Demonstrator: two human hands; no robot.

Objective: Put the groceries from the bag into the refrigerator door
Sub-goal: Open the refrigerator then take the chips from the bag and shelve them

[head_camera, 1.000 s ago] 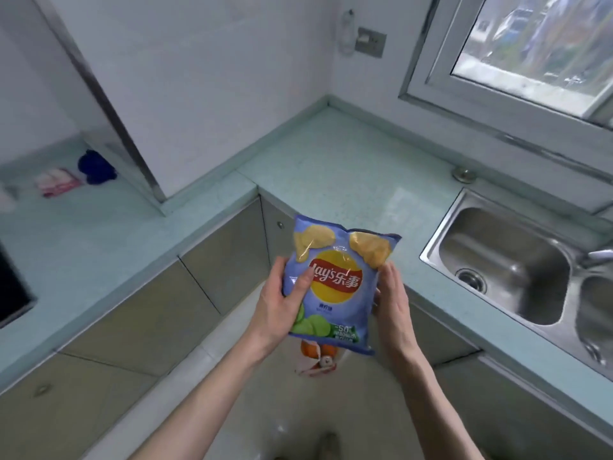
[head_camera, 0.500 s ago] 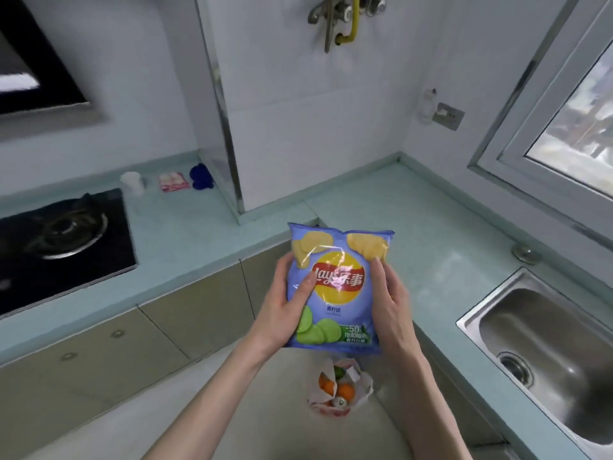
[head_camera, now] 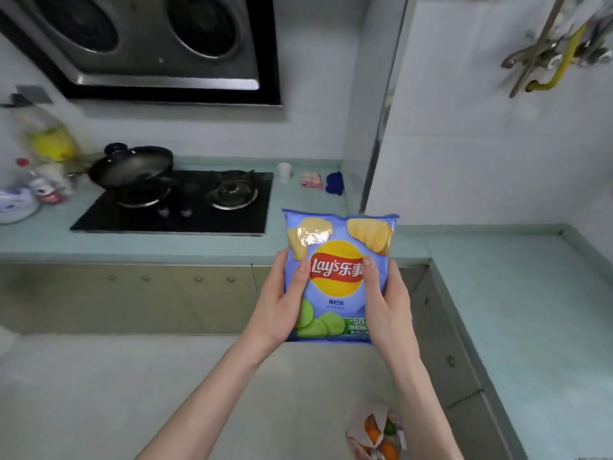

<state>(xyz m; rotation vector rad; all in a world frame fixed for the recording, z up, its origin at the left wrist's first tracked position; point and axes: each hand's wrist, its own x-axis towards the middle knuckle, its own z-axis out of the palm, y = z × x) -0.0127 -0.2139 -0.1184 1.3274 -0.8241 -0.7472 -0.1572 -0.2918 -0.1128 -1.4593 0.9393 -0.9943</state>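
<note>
I hold a blue bag of Lay's chips [head_camera: 336,257] upright in front of me with both hands. My left hand [head_camera: 282,302] grips its left edge, thumb on the front. My right hand [head_camera: 388,303] grips the right edge, thumb over the logo. On the floor below, at the bottom edge of the view, sits the grocery bag [head_camera: 374,433], open, with orange and green fruit showing inside. The refrigerator is not in view.
A teal counter [head_camera: 517,293] wraps around the corner. A black gas hob [head_camera: 185,204] carries a dark pan [head_camera: 132,166], under a range hood [head_camera: 159,44]. Bottles and containers [head_camera: 39,167] stand at the far left. Gas pipes [head_camera: 557,51] hang on the right wall.
My view has swung left, from the sink and window to the hob and range hood. The chips stay held in both hands. The grocery bag has slid toward the bottom of the view.
</note>
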